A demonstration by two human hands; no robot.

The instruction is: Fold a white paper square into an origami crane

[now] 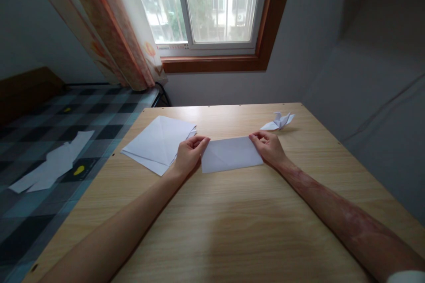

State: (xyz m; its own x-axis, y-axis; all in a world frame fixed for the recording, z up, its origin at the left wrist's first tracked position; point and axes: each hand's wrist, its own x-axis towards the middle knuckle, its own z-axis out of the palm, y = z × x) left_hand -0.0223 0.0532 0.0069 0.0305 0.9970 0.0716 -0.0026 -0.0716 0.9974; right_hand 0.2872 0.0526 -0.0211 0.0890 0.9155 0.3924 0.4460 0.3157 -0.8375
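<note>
A white sheet of paper [232, 154], folded into a rectangle with a faint diagonal crease, is stretched between my two hands over the wooden table. My left hand [191, 152] pinches its upper left corner between thumb and fingers. At the upper right corner, my right hand [268, 145] grips it the same way. Just left of my left hand lies a stack of white paper sheets [159, 139], some turned at angles. Beyond my right hand a folded paper crane [279, 121] rests on the table.
The light wooden table [239, 221] reaches to the wall under the window [219, 4]. On the left, a bed with a checked cover [33, 141] carries white paper strips [55, 163]. A patterned curtain [113, 26] hangs beside the window.
</note>
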